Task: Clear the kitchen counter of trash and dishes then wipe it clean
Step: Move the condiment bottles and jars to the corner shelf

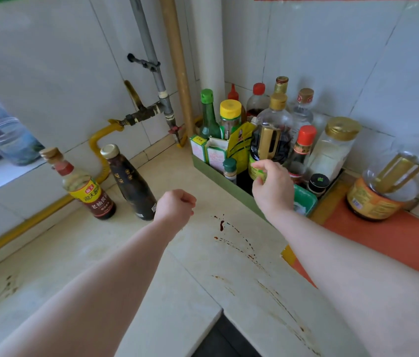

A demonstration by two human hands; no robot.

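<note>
Both hands reach out over the counter [105,253]. Left hand [176,206] is balled into a fist with nothing in it, hovering above the pale top; just to its left stand two sauces, a dark bottle [131,184] nearest the knuckles and a soy bottle [87,191] with a yellow label beyond it. Right hand [272,186] has thumb and fingers curled onto the green label of a big jug [270,140] of dark sauce, which sits among crowded bottles in a green box [218,176] directly ahead of that hand. Between the two wrists, nearer the right one, brown splashes [222,225] dot the counter and trail back beside the right forearm. Further right of that hand, an oil jug [388,181] stands on an orange mat [383,240]
</note>
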